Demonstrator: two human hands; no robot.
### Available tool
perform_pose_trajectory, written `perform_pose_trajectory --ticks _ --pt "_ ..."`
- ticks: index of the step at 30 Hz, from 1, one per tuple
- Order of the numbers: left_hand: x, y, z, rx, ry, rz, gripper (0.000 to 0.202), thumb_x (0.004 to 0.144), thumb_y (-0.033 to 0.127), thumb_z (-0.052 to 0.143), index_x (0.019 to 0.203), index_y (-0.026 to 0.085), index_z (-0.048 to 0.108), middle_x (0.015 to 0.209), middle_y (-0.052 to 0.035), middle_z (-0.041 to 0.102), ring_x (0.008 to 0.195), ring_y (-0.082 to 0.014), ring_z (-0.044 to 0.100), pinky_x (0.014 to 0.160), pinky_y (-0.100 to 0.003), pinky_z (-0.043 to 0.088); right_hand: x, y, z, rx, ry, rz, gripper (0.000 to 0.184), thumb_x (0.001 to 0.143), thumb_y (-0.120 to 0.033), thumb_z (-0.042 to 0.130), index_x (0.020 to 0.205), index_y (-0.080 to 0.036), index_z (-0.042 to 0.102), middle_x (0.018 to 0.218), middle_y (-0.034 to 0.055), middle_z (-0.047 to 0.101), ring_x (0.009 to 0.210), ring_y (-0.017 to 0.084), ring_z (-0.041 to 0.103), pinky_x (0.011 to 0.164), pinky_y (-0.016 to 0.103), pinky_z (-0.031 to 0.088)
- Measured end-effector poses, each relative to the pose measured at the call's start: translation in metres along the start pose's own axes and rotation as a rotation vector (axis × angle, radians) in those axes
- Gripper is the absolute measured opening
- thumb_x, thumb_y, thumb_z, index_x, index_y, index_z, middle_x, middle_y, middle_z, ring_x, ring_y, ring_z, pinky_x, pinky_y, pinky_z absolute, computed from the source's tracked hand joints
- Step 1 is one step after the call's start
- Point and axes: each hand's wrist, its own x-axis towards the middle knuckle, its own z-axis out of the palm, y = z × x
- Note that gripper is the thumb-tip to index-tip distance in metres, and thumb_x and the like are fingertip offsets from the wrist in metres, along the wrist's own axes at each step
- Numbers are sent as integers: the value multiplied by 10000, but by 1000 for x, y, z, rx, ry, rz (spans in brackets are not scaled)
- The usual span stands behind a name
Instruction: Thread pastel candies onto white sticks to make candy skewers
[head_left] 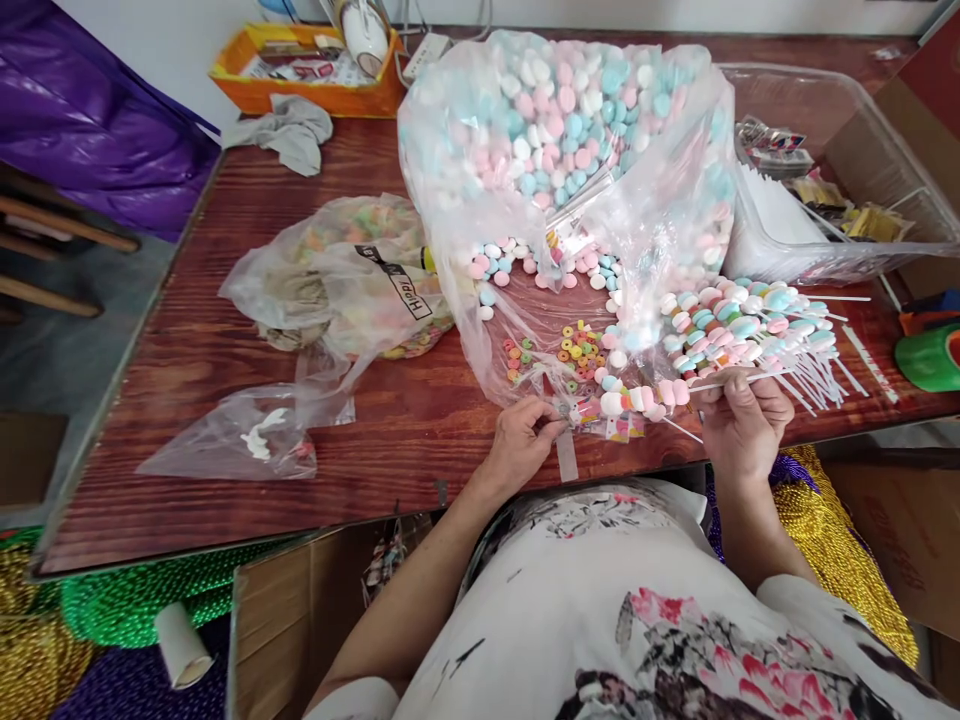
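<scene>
My right hand (744,420) is closed, pinching the bare white end of a candy skewer (664,396). Pink and white rounded pieces are threaded along that stick, which points left. My left hand (521,438) lies at the table's near edge with its thumb and fingers pinched together, close to the skewer's far end. What those fingers hold is too small to make out. Small printed packets (621,426) lie just beneath the skewer. Small ring-shaped candies (579,350) in red, yellow and green are spread beyond my left hand. A pile of finished-looking skewers (739,325) rests beyond my right hand.
A large clear bag (555,130) spills pink, white and blue pieces onto the wooden table (405,420). To its left are a second bag (360,270), a small clear bag (247,440) and an orange box (300,95). A clear bin (847,150) and green tape (926,358) are at right.
</scene>
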Motion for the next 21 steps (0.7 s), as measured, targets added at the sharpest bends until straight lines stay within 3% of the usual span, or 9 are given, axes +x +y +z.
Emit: perform_pose_trajectory --ticks 6,12,18,21 --pt "-1 -7 -4 -79 -16 -11 207 830 290 694 681 167 619 672 13 603 617 -110 531 582 -235 407 -1 11 4 67 35 71 197 784 -316 748 671 -192 644 604 -27 589 547 91 542 493 213 434" --pt "-3 -8 -4 -123 5 -19 200 814 280 716 677 167 624 667 17 596 626 -109 540 595 -231 418 -3 19 10 85 5 69 200 796 -299 752 655 -194 655 608 -30 600 540 86 542 494 211 440" --pt "-3 -4 -4 -109 -2 8 166 819 234 702 692 168 620 661 18 597 637 -111 546 616 -230 424 -14 17 6 -45 -197 -78 143 839 -319 699 766 -198 724 642 8 628 584 140 586 545 286 476" --pt "-3 -4 -5 -127 4 5 170 821 237 701 691 167 618 663 15 601 633 -112 543 607 -228 418 -14 13 3 -51 -236 -156 147 831 -334 700 773 -204 734 617 12 618 572 160 586 558 321 490"
